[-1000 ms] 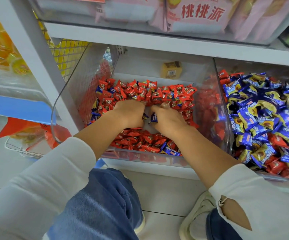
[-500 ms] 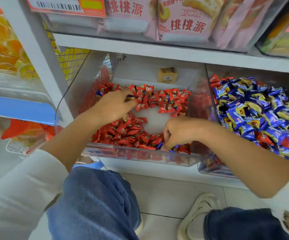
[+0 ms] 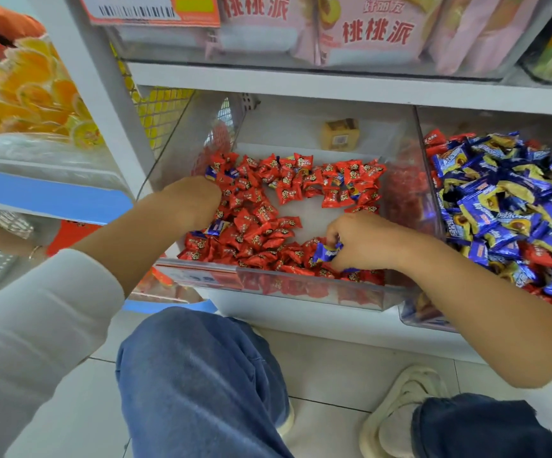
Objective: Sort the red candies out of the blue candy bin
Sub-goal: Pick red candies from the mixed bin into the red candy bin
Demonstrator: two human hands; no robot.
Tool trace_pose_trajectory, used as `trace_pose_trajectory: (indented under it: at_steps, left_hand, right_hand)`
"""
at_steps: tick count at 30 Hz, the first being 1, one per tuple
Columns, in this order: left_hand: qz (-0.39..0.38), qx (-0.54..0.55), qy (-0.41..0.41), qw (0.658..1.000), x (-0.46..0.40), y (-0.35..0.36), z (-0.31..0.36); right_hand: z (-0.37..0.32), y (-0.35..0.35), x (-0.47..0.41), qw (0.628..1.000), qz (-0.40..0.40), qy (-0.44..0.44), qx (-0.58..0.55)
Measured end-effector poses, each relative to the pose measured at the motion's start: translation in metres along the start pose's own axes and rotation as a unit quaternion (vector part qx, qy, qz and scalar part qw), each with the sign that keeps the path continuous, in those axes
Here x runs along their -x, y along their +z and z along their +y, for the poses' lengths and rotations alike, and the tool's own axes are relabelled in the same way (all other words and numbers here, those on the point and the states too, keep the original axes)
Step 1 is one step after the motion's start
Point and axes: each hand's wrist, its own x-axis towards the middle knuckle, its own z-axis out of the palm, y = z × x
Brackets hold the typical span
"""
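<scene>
A clear bin (image 3: 268, 285) on the low shelf holds many red candies (image 3: 261, 223) with a few blue ones mixed in. To its right, a second clear bin (image 3: 426, 320) is heaped with blue candies (image 3: 506, 206) and some red ones among them. My left hand (image 3: 195, 201) reaches into the left side of the red bin, fingers down among the wrappers, beside a blue candy (image 3: 211, 171); what it holds is hidden. My right hand (image 3: 364, 241) sits at the bin's front right and pinches blue candies (image 3: 326, 252).
A small tan box (image 3: 339, 134) lies at the back of the red bin. Pink snack bags (image 3: 367, 31) fill the shelf above. Orange-slice sweets (image 3: 27, 90) sit at the left. My knee (image 3: 202, 375) and a white shoe (image 3: 400, 408) are on the tiled floor below.
My left hand moved back to the bin's far left corner. My right hand drew toward the front right and now pinches blue candies. A bare patch opened in the bin's middle.
</scene>
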Motion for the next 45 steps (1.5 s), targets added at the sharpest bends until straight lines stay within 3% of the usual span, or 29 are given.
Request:
trace_pose_trajectory:
  at_steps: [4, 10, 19, 26, 29, 32, 39, 41, 45]
  left_hand:
    - [-0.071, 0.024, -0.01, 0.997, -0.01, 0.016, 0.008]
    - [-0.042, 0.292, 0.033, 0.955, -0.018, 0.027, 0.011]
    - [-0.032, 0.292, 0.036, 0.955, -0.018, 0.026, 0.025]
    - [0.13, 0.343, -0.018, 0.93, -0.016, 0.012, 0.003]
    - [0.047, 0.228, 0.005, 0.973, -0.019, 0.015, 0.002]
    - [-0.028, 0.157, 0.015, 0.987, -0.018, 0.022, 0.011]
    - [-0.021, 0.142, 0.011, 0.99, -0.016, 0.034, 0.018]
    - [0.0, 0.155, 0.015, 0.988, -0.015, 0.032, 0.015]
    - [0.122, 0.241, 0.079, 0.96, -0.017, 0.02, 0.023]
  right_hand:
    - [0.002, 0.004, -0.003, 0.999, 0.038, 0.024, -0.011]
    - [-0.001, 0.006, -0.003, 0.997, 0.063, 0.025, -0.022]
    - [-0.009, 0.001, -0.003, 0.987, 0.14, 0.03, -0.071]
    - [-0.016, 0.003, -0.008, 0.984, 0.146, 0.039, -0.093]
    - [-0.014, 0.006, -0.009, 0.986, 0.147, 0.049, -0.061]
    - [-0.008, 0.013, -0.008, 0.987, 0.15, 0.054, -0.036]
    - [-0.006, 0.026, -0.011, 0.987, 0.143, 0.065, -0.032]
    - [-0.005, 0.027, -0.011, 0.985, 0.154, 0.064, -0.04]
    - [-0.006, 0.025, -0.009, 0.981, 0.181, 0.052, -0.039]
